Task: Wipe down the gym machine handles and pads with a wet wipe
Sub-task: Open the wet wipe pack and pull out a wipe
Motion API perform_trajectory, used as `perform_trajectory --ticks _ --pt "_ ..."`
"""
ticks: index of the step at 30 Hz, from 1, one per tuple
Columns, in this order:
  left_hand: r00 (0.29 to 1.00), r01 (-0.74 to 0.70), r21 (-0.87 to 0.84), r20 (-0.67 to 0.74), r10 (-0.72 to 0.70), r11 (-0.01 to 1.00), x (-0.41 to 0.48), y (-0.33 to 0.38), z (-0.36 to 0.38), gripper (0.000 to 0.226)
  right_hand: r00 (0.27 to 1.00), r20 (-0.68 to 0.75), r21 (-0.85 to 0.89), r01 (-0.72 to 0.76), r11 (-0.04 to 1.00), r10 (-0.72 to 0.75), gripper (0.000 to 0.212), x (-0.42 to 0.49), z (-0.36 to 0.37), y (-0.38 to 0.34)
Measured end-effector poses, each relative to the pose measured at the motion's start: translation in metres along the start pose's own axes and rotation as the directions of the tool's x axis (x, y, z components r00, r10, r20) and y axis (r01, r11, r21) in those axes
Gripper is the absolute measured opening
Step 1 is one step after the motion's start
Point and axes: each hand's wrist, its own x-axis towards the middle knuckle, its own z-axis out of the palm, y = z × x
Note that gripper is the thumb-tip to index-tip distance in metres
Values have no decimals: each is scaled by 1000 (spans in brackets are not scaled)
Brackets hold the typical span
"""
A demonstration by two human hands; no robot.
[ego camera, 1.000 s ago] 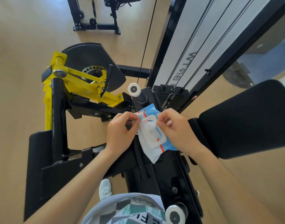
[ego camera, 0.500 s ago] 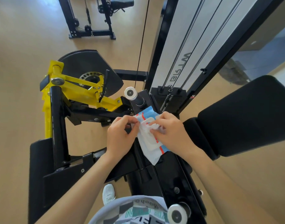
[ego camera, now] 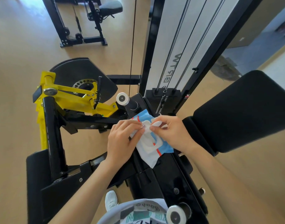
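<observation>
Blue-and-white plastic with red stripes, the wipe pack (ego camera: 161, 145) lies at the middle of the view on the machine's black frame (ego camera: 169, 180), its white flap facing up and its lower corner pointing toward the person. At the flap's upper edge a small tuft of wet wipe (ego camera: 156, 124) sticks out, pinched between thumb and forefinger of the right hand (ego camera: 173, 133). The left hand (ego camera: 122, 141) has its fingers curled and pinches the pack's left edge, fingertips almost meeting those of the right.

Just beyond the pack, a black handle (ego camera: 130, 103) with a white end cap angles up and left. The big black back pad (ego camera: 246, 113) sits close on the right, its inner edge near the right wrist. To the left stands the yellow lever arm (ego camera: 69, 94) against a black cam disc (ego camera: 83, 71), and the weight tower (ego camera: 178, 46) rises straight ahead.

Bare tan floor (ego camera: 14, 78) opens wide to the left of the yellow arm and again at lower right below the pad. A second machine (ego camera: 83, 26) stands well apart at the top. A white shoe (ego camera: 111, 200) shows below the left forearm.
</observation>
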Motion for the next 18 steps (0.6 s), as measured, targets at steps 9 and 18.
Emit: perform_trajectory --ticks 9,18 --pt "999 53 -9 1 -53 999 -3 -4 1 29 948 -194 535 -112 838 251 16 0 -21 -7" --pt "992 -24 -39 126 29 999 -12 1 -4 35 866 -369 376 -193 907 337 17 -11 -32 10"
